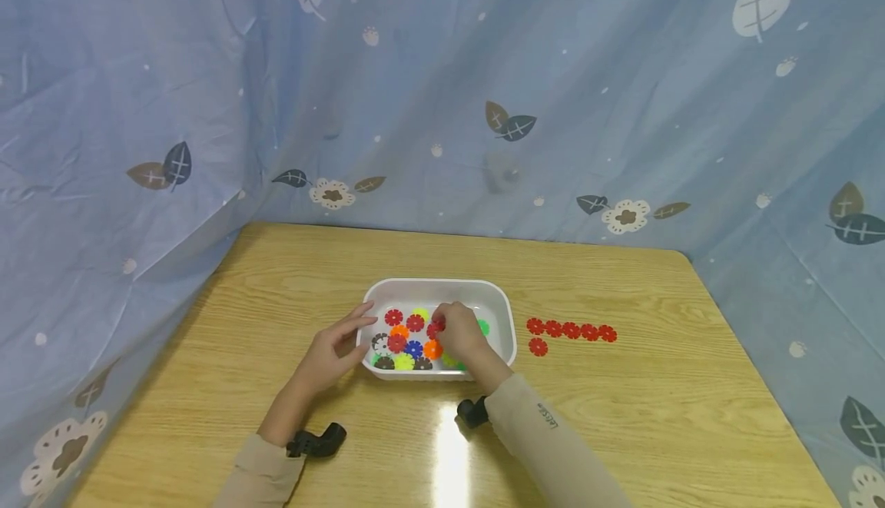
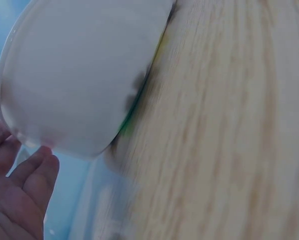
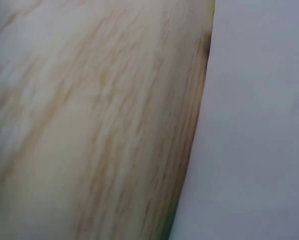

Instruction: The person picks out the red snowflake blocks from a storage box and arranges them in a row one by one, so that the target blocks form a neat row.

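Observation:
A white plastic tub (image 1: 442, 288) holds several notched plastic discs in red, orange, yellow, blue, green and dark tones. My left hand (image 1: 332, 350) is at the tub's left end, its fingers loosely spread and touching the rim. In the left wrist view, the fingers (image 2: 42, 172) lie against the tub's outer wall. My right hand (image 1: 463, 331) reaches into the tub, fingers bent down at a red notched disc (image 1: 434, 330). The fingertips are partly hidden, so a grip on it cannot be made out. The right wrist view shows only the tub's wall (image 3: 254, 125) and wood.
Right of the tub, several red discs (image 1: 571, 330) lie in a row on the wooden table (image 1: 677, 385), with one more red disc (image 1: 538, 346) below the row's left end. A blue leaf-patterned cloth (image 1: 429, 93) hangs behind and beside the table.

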### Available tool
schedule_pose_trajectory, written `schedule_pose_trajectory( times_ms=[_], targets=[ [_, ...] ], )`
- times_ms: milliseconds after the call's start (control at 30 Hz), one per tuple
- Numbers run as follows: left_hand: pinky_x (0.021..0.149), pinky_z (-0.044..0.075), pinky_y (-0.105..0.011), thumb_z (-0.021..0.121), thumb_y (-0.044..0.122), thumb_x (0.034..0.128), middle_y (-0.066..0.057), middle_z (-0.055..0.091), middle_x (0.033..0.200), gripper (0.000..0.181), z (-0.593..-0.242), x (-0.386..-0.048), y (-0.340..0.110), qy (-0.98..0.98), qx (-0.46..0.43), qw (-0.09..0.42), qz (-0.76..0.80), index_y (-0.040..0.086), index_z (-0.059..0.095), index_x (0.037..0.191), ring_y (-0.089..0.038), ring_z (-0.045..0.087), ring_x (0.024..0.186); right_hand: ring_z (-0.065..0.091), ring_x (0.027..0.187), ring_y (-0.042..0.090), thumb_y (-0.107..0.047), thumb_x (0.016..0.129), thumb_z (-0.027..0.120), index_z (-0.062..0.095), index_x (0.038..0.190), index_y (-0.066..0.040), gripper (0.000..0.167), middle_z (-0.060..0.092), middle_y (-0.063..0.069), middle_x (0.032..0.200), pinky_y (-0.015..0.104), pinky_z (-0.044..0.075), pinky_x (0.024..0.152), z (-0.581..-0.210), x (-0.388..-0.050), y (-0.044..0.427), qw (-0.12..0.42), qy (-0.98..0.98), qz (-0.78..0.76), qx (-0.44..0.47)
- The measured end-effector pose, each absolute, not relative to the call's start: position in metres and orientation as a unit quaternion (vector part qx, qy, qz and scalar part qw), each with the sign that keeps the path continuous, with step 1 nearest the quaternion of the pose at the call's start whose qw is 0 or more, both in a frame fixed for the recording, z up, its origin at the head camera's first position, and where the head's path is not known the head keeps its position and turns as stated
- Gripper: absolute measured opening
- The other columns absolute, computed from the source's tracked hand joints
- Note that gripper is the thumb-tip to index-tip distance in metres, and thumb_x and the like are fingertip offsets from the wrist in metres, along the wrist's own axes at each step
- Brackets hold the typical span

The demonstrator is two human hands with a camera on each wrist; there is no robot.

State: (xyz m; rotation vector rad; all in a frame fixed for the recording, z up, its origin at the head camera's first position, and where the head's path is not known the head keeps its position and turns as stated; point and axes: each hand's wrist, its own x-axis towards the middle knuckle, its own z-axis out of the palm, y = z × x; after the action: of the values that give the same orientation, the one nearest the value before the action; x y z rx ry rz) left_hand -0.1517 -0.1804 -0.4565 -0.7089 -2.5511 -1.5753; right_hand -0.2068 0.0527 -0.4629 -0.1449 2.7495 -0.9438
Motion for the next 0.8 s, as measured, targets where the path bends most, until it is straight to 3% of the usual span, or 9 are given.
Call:
schedule_pose_trajectory(
  times_ms=[367,633,800],
  targets=[
    [0.102,0.031,-0.011,0.061,-0.004,0.0863,-0.025,0.039,0.146,0.036,-0.459,-0.153,-0.179,-0.823,-0.23,0.03,-0.518,-0.006,0.058,0.122,-0.042,0.033,0.136,0.057,0.078,0.018,0.004,0.081,0.066,0.068,0.097,-0.006,0.019,0.065,0.006,0.088,0.027,0.056,0.07,-0.462,-0.209,0.061,0.12,0.912,-0.392,-0.029],
    [0.102,0.031,-0.012,0.061,-0.005,0.0865,-0.024,0.038,0.146,0.036,-0.459,-0.154,-0.178,-0.819,-0.228,0.023,-0.527,-0.006,0.058,0.122,-0.041,0.033,0.136,0.058,0.082,0.018,-0.001,0.083,0.067,0.069,0.096,-0.008,0.015,0.067,0.004,0.091,0.031,0.056,0.079,-0.457,-0.207,0.065,0.106,0.891,-0.441,-0.028],
    [0.102,0.03,-0.01,0.061,-0.005,0.086,-0.025,0.039,0.146,0.036,-0.457,-0.153,-0.18,-0.821,-0.227,0.028,-0.522,-0.006,0.058,0.122,-0.043,0.033,0.136,0.057,0.08,0.017,-0.003,0.084,0.066,0.07,0.098,-0.009,0.016,0.067,0.004,0.091,0.027,0.055,0.075,-0.456,-0.208,0.064,0.105,0.872,-0.476,-0.044]
  ],
)
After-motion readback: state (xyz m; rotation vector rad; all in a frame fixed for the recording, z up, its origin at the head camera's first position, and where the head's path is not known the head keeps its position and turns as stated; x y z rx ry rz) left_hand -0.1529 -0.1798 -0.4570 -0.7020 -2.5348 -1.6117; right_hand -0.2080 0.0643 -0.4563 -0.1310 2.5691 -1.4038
